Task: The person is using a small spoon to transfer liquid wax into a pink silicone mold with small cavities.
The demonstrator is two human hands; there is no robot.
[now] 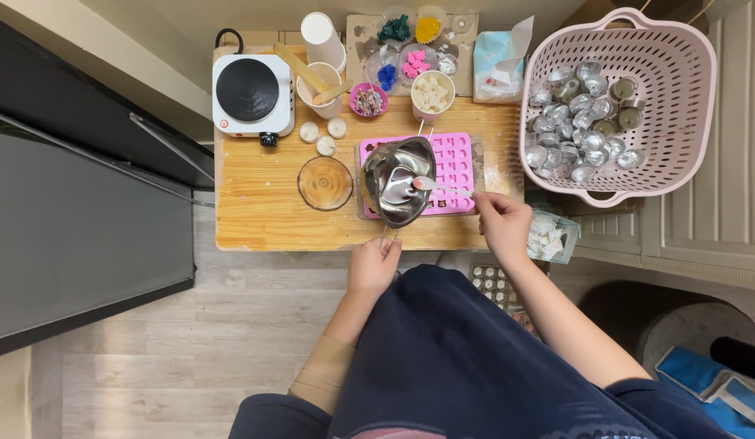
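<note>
Steel catches the light where the small melting pitcher hangs tilted over the pink silicone mould, its wire handle pinched in the closed left hand at the near table edge. The right hand has its fingers closed on the end of a spoon, whose bowl reaches across into the pitcher's mouth, well forward and to the left of that grip. To my eye the work is scraping or guiding what is in the pitcher toward the mould cavities below, and doing it well looks like a matter of keeping the left grip firm so the pitcher does not swing on its thin handle, and keeping the tilt shallow so the pour goes into one cavity at a time. I cannot tell how much is left inside. Just left of the pitcher sits a clear glass dish; beyond it a white hotplate, paper cups and small bowls of coloured pieces. Far to the right of the spoon hand stands a pink basket of metal cups
</note>
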